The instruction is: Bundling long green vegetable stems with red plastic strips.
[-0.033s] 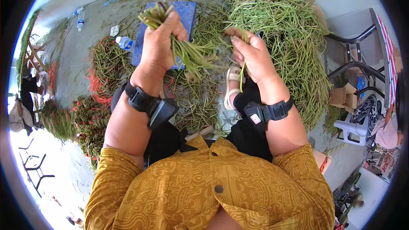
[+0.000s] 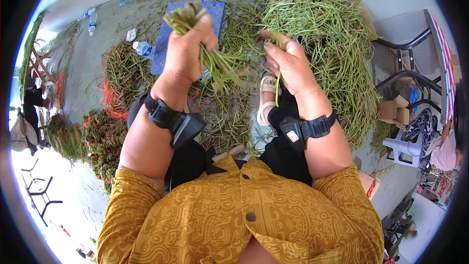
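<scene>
My left hand [image 2: 190,49] is wrapped round a bunch of green stems [image 2: 181,19], held over a blue platform [image 2: 163,44]. The thick cut ends stick out above the fist, and the thin ends [image 2: 220,66] trail to the right, blurred. To the right of it, my right hand [image 2: 290,61] pinches a thin green stem [image 2: 277,90] that hangs between thumb and fingers. Beyond the right hand lies a large heap of loose green stems [image 2: 317,24]. A black band with a box sits on each of my forearms.
More stems [image 2: 227,122] litter the floor round my sandalled foot [image 2: 266,100]. At left are tied bundles with red bands [image 2: 105,137] and a plastic bottle [image 2: 142,49]. On the right stand a black-framed chair [image 2: 410,44], a cardboard box [image 2: 393,111] and a white stool [image 2: 403,149].
My left hand and its bunch of stems have shifted slightly to the right. The right hand stays almost where it was, still holding the green stem.
</scene>
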The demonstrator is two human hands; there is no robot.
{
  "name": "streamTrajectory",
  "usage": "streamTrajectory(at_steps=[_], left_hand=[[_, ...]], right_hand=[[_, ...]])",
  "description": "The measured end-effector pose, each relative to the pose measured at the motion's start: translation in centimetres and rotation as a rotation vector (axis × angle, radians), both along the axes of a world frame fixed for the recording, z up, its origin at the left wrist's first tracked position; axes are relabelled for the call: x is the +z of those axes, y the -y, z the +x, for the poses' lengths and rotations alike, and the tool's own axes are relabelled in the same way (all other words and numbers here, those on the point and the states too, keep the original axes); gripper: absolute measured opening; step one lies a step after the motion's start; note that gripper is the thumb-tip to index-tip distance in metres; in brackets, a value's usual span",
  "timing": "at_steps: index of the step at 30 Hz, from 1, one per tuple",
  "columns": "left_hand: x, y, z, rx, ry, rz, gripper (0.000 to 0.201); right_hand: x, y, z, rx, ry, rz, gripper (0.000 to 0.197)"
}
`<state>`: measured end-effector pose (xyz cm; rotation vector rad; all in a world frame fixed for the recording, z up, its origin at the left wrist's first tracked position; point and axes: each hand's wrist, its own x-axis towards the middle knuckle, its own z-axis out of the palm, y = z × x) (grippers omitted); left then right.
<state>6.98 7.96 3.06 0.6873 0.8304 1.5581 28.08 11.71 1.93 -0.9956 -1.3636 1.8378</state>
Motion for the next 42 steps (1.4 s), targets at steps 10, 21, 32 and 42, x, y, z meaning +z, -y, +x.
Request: streamTrajectory(at_steps=[10, 21, 32, 42], left_hand=[[-1.2, 0.6, 5.1, -0.153, -0.213, -0.211, 0.018], [-1.5, 0.6, 4.6, -0.173, -0.158, -0.178, 0.015], [-1.6, -0.1, 4.0, 0.046, -0.017, -0.257, 0.008], [-2.0, 0.0, 4.9, -0.162, 0.034, -0.169, 0.030]], right_hand=[[-0.9, 1.0, -1.8, -0.030, 0.482, 0.627, 0.052], [-1.4, 1.1, -1.9, 0.002, 0.418, 0.536, 0.047], [-0.3, 1.2, -1.1, -0.007, 0.449, 0.425, 0.026], [-0.6, 1.6, -1.7, -0.096, 0.359, 0.468, 0.024]])
